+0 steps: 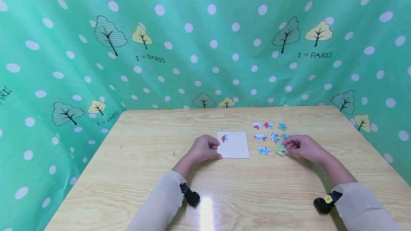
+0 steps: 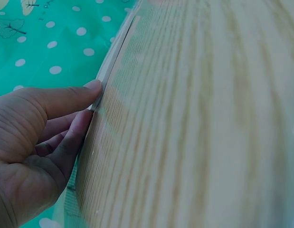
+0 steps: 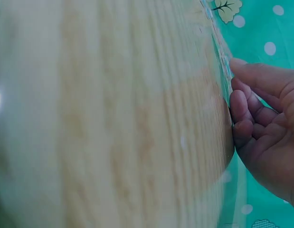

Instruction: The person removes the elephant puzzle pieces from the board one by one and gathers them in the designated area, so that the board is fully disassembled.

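A white square puzzle tray lies on the table, with one colourful puzzle piece in its upper left corner. My left hand holds the tray at its left side; in the left wrist view the thumb and fingers of the left hand meet at the tray's thin edge. To the right, my right hand pinches a green puzzle piece at its right side. The right wrist view shows the right hand with curled fingers low at the table, the piece itself hard to make out.
Between tray and right hand lie several loose puzzle pieces, among them a blue one, a blue and red one and a blue and green one. A green dotted curtain hangs behind the wooden table.
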Demonstrator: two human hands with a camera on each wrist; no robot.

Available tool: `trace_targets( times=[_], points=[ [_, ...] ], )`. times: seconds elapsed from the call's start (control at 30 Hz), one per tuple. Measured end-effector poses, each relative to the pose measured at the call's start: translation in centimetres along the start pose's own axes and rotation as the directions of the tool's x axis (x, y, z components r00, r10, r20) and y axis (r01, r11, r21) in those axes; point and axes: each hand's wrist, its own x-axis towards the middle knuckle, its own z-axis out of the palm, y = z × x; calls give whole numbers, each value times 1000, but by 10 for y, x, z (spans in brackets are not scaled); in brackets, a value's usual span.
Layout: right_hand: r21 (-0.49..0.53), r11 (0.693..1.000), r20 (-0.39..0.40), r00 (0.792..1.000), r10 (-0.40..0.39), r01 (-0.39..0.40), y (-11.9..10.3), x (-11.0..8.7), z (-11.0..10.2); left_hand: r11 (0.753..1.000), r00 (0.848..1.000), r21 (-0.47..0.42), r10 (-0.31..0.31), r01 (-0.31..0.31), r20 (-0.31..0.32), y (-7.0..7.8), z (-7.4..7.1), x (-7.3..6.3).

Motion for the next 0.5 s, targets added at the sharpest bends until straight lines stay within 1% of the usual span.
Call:
trace_targets(
  times=[0.3,0.5],
  points=[
    [-57,998,0,1000,-3,3,2,2,4,1000,1000,-7,-3,3,-1,1,1,0],
    [-38,999,14,1000,-26,27,1,2,3,1000,1000,-6,-2,2,-4,1,0,0]
  ],
)
